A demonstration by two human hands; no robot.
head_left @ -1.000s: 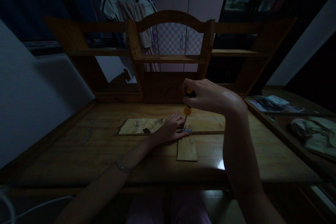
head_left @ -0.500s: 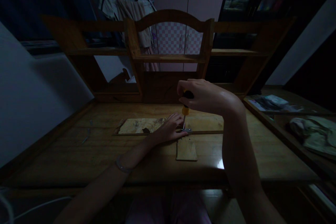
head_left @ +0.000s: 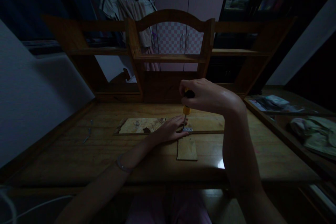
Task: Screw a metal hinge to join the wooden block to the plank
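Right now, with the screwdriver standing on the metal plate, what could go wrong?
1. The screwdriver could slip off the metal plate and jab the left hand, whose fingers lie right beside the tip.
2. The small board shows no clamp, so it may shift under the right hand's push.
3. The scene is dim; the tip is hard to see.
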